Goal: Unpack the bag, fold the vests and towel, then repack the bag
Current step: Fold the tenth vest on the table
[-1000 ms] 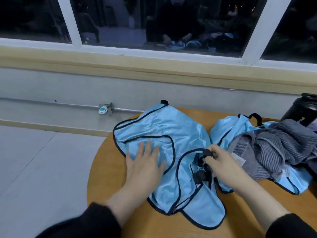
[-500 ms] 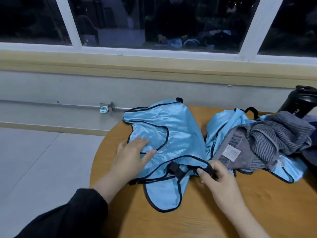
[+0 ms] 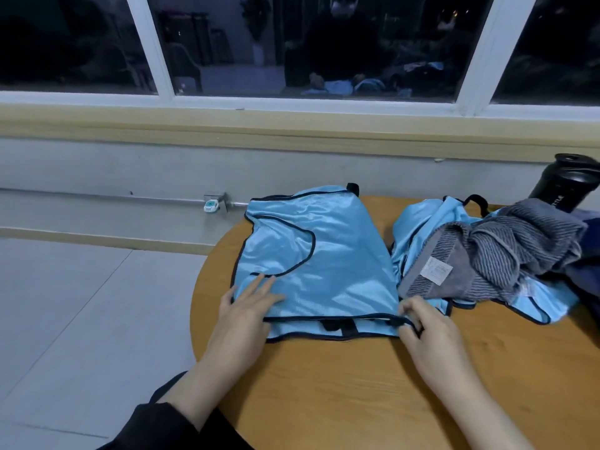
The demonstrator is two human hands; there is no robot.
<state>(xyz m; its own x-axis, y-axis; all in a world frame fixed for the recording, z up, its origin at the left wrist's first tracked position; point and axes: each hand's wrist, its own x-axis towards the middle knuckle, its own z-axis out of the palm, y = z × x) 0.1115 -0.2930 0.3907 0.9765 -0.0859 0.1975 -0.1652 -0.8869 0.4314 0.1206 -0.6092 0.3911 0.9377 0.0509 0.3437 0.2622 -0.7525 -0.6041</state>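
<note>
Two hands work a blue vest [image 3: 319,254] lying mid-frame on the round table [image 3: 341,384]: left hand [image 3: 246,310] flat, fingers straight; right hand [image 3: 425,329] apparently pinching its lower-right hem. Grey towel [image 3: 506,254] heaped right.

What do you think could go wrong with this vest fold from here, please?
1. The blue vest looks slippery; the left hand only lies flat on it, so the fold may slide when the right hand lets go of the near hem.
2. Its far left edge overhangs the round table, so it could slip off.
3. The grey towel heaped close beside it could snag.
</note>
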